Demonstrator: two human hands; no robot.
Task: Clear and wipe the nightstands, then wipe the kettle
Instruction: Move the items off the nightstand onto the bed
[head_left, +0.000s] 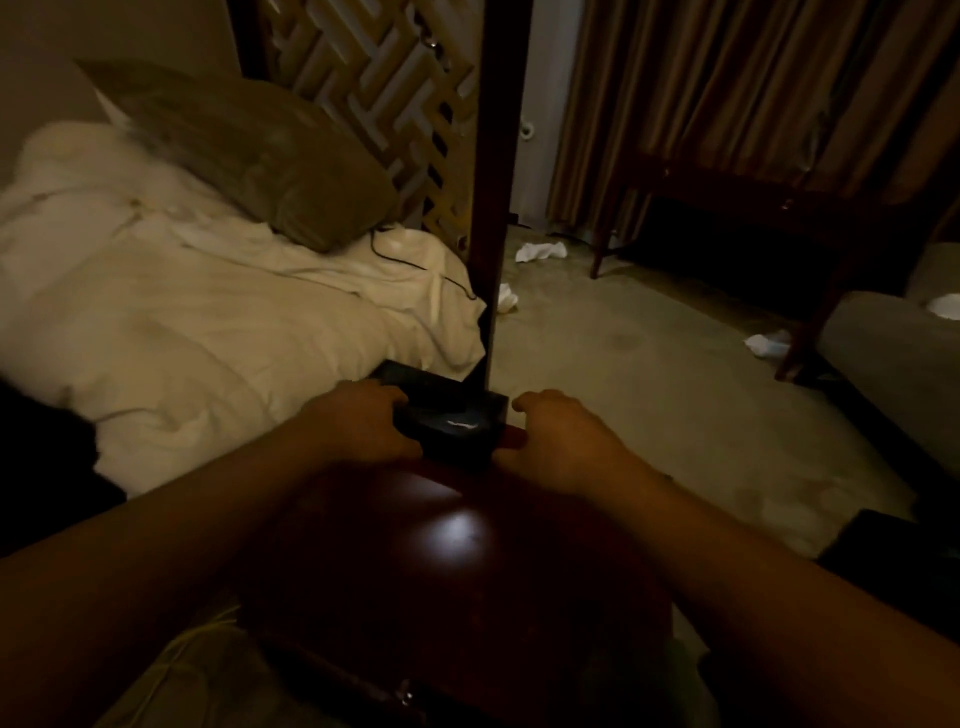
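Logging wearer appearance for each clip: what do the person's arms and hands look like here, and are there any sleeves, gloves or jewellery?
Both forearms are bare as far as the frame shows, with no sleeves in view. The left hand and right hand wear no gloves. No watch, ring or bracelet is visible, though the dim light could hide small items.

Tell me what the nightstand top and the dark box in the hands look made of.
Nightstand top: likely wood with a glossy reddish-brown lacquer; it throws a bright glare patch.
Dark box: a hard, smooth black shell, perhaps plastic or lacquered; a small highlight shows on its top. The dim light leaves it open.
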